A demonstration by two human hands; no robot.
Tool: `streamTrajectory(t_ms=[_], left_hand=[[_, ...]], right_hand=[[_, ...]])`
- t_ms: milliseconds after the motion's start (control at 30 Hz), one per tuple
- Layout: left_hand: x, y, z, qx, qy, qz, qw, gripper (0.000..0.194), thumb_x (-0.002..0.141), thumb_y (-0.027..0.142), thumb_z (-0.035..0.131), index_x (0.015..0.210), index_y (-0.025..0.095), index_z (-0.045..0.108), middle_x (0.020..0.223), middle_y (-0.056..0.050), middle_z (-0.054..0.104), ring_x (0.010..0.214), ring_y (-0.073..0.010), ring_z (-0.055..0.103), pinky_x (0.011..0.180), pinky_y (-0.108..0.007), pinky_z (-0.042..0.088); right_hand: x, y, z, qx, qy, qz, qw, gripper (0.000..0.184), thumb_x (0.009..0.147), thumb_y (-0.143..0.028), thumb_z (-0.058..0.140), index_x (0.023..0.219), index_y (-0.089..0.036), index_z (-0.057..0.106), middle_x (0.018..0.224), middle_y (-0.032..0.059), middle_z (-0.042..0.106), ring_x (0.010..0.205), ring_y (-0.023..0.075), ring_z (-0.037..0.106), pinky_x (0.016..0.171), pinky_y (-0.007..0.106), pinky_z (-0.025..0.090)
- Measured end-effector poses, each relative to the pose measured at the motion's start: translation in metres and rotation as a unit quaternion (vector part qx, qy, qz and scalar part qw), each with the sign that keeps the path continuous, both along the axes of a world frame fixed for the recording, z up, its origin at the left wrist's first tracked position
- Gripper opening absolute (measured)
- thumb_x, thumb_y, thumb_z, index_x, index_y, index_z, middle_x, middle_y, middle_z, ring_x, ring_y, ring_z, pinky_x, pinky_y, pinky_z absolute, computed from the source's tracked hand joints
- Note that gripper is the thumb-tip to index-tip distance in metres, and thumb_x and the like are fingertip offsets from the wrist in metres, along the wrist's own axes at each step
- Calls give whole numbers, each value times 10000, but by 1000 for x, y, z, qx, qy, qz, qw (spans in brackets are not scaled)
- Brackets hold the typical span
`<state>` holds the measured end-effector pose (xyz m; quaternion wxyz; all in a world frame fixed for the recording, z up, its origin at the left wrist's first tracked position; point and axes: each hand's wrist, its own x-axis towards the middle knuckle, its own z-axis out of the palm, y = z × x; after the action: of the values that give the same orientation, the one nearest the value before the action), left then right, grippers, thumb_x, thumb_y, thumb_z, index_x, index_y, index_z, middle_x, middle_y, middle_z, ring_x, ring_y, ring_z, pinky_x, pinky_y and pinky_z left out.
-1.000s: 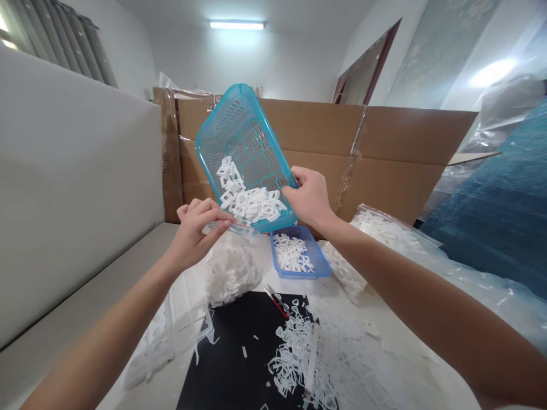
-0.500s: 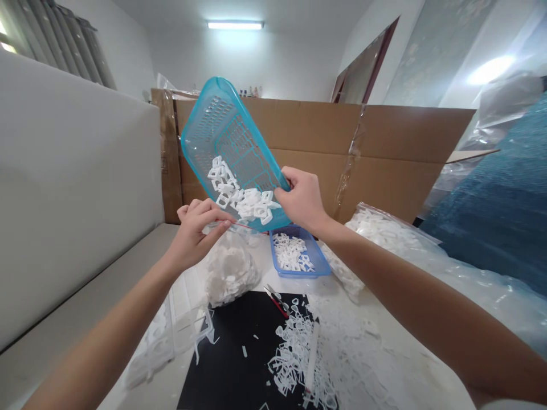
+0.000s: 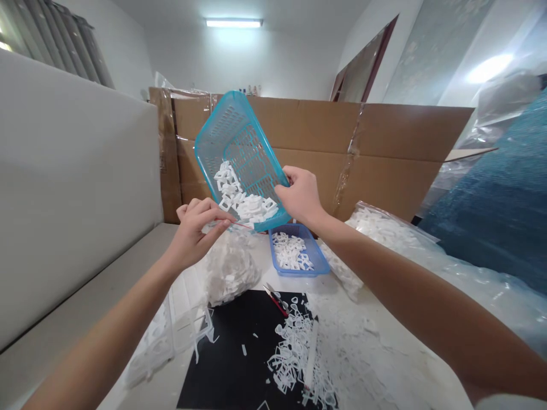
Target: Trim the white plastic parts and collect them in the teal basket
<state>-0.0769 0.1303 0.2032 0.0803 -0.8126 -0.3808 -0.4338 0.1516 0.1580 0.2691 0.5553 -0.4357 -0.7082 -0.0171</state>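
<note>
My right hand (image 3: 301, 193) grips the rim of a turquoise plastic basket (image 3: 267, 151), tilted steeply with its lower edge toward me. White plastic pieces (image 3: 252, 208), small and frame-shaped, lie heaped against that lower edge. Beside it, my left hand (image 3: 200, 228) pinches the red-edged mouth of a clear plastic bag (image 3: 231, 273), which hangs to the table and bulges with white pieces. The basket's low edge is just over the bag's mouth; whether they touch I cannot tell.
A blue basket (image 3: 322, 265) of white pieces stands behind a black mat (image 3: 231, 353). Red-handled snips (image 3: 277, 300) and white plastic scraps (image 3: 293, 353) lie on the mat. Filled clear bags (image 3: 384, 230) lie at right; a cardboard wall (image 3: 311, 128) closes the back.
The turquoise basket has shifted right, its raised end has dropped a little, and the white pieces sit closer to its lower edge. My left hand has hardly moved.
</note>
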Motion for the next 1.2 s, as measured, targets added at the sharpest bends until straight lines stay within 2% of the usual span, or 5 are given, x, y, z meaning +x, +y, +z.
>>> streamTrajectory(t_ms=[467, 633, 1000, 1100, 1200], left_hand=[[-2, 0, 1, 8, 2, -1, 1000, 246, 953, 371, 498, 884, 247, 699, 836, -26, 604, 816, -207, 507, 804, -392, 266], [-3, -1, 1, 15, -2, -3, 1000, 210, 949, 334, 518, 889, 247, 699, 839, -20, 601, 817, -203, 505, 798, -386, 259], [-7, -1, -1, 20, 2, 9, 1000, 192, 937, 321, 538, 894, 257, 713, 828, -17, 595, 802, -197, 500, 788, -387, 268], [-9, -1, -1, 19, 5, 12, 1000, 201, 937, 320, 530, 888, 253, 713, 827, -18, 587, 800, -196, 501, 789, -388, 275], [-10, -2, -1, 18, 6, 14, 1000, 222, 944, 339, 514, 893, 252, 712, 817, -20, 572, 798, -198, 497, 791, -394, 278]], right_hand=[[-11, -1, 5, 40, -10, 5, 999, 337, 635, -32, 496, 545, -213, 226, 537, -71, 213, 537, 97, 234, 546, 293, 166], [-2, 7, 3, 6, 21, -14, 1000, 319, 610, -35, 493, 514, -207, 241, 518, -74, 229, 533, 89, 253, 538, 283, 168], [30, 16, -17, -84, 126, -27, 988, 262, 593, -38, 501, 496, -193, 313, 497, -85, 275, 513, 75, 282, 496, 247, 179], [36, 22, -25, -109, 158, -29, 981, 305, 636, -15, 552, 505, -183, 333, 492, -93, 283, 491, 63, 287, 467, 223, 186], [42, 25, -34, -144, 187, -29, 971, 310, 773, -101, 641, 564, -162, 420, 521, -98, 350, 461, 49, 317, 433, 183, 236]])
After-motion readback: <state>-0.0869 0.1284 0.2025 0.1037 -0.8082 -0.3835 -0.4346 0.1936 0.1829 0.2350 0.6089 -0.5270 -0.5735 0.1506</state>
